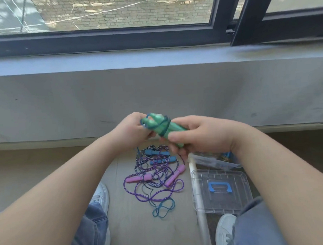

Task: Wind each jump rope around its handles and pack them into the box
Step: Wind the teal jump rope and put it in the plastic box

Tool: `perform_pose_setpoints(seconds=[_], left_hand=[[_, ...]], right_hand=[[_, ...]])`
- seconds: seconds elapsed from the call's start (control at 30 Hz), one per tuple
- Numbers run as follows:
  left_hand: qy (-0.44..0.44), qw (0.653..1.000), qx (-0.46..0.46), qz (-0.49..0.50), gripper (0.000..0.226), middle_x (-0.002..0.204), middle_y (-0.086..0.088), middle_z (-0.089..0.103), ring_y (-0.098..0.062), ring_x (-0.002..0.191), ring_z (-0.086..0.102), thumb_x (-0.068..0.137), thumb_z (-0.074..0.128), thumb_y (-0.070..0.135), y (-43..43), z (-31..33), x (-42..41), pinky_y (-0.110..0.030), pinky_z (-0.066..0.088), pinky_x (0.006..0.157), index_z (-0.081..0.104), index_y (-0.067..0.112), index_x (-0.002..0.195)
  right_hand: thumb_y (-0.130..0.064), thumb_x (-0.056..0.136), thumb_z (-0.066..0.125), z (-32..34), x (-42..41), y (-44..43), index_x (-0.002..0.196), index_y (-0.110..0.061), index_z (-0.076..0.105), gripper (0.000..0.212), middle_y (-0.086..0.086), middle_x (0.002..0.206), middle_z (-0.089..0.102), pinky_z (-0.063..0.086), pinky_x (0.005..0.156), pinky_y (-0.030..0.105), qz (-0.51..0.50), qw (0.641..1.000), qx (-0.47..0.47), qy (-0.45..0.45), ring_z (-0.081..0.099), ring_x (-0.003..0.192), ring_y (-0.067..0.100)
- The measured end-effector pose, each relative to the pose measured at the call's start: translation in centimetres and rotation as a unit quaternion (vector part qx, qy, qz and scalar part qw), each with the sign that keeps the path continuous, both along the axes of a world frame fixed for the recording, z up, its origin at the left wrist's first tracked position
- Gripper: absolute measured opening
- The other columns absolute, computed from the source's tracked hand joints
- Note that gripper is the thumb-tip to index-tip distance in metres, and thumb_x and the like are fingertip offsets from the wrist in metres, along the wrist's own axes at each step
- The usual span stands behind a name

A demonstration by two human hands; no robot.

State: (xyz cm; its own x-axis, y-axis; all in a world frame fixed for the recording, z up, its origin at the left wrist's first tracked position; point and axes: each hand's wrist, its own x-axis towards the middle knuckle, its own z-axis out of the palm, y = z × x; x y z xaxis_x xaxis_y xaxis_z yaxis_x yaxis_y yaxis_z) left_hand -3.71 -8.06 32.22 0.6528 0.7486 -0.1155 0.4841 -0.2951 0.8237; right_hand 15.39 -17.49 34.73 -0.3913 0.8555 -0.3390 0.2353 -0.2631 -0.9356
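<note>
I hold a pair of green jump rope handles (161, 125) together in the air, with dark teal cord wound around their middle. My right hand (198, 135) grips their lower ends. My left hand (132, 128) pinches the upper ends and the cord. The loose teal cord (163, 208) trails down to the floor. Below lie a pink-handled rope (139, 178) with purple cord and a blue-handled rope (159, 153) with striped cord, tangled together. A clear plastic box (215, 161) stands on the floor at the right, partly hidden by my right wrist.
The box's clear lid (221, 191) with a blue handle lies flat in front of it. A white pipe (198, 201) runs along the floor beside the lid. My knees and white shoes (101, 196) flank the ropes. A grey ledge wall (155, 98) rises ahead.
</note>
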Motion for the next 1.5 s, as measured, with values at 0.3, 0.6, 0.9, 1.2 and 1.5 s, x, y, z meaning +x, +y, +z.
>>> perform_pose_setpoints(seconds=[0.3,0.6,0.9,1.2,1.5], left_hand=[[0.068,0.916,0.358,-0.168,0.043,0.055,0.006,0.037,-0.019,0.054,0.037,0.097,0.041,0.045,-1.0,-0.8,0.2,-0.034,0.036,0.052,0.042,0.019,0.063],[0.021,0.959,0.265,-0.101,0.057,0.046,0.002,0.027,-0.013,0.049,0.023,0.083,0.058,0.056,-0.1,1.7,-0.6,-0.024,0.024,0.047,0.033,0.020,0.047],[0.074,0.986,0.140,0.046,0.036,0.058,0.000,0.052,-0.013,0.053,0.037,0.100,0.047,0.022,0.3,0.3,0.0,-0.024,0.034,0.051,0.052,0.018,0.064],[0.080,0.929,0.325,-0.157,0.047,0.049,-0.003,0.039,-0.021,0.049,0.037,0.095,0.049,0.045,-1.2,0.3,0.4,-0.033,0.032,0.049,0.042,0.016,0.059],[0.088,0.973,0.201,-0.068,0.059,0.046,0.005,0.026,-0.012,0.048,0.024,0.090,0.059,0.055,1.1,0.8,-1.1,-0.024,0.023,0.045,0.038,0.013,0.054]], right_hand=[[-0.039,0.102,0.051,-1.3,-0.4,1.0,0.093,-0.018,0.053,0.023,-0.001,0.090,0.061,0.038,0.069,0.031,-0.053,0.902,0.100,-0.416,0.056,0.080,0.022],[-0.041,0.097,0.060,1.0,-2.0,-1.1,0.086,-0.038,0.061,0.012,-0.014,0.067,0.063,0.046,0.061,0.024,0.168,0.950,0.034,-0.261,0.053,0.058,0.004],[-0.028,0.102,0.057,-0.2,-0.9,0.2,0.098,-0.018,0.065,0.013,0.002,0.081,0.074,0.054,0.067,0.037,-0.086,0.973,0.145,-0.159,0.057,0.062,0.010],[-0.039,0.102,0.051,-2.3,-1.1,0.6,0.095,-0.019,0.051,0.021,0.007,0.098,0.066,0.044,0.071,0.036,-0.052,0.886,0.137,-0.441,0.059,0.088,0.029],[-0.030,0.098,0.063,1.1,-2.6,-1.4,0.095,-0.019,0.064,0.012,-0.015,0.069,0.063,0.053,0.064,0.027,0.141,0.971,0.051,-0.184,0.059,0.065,0.011]])
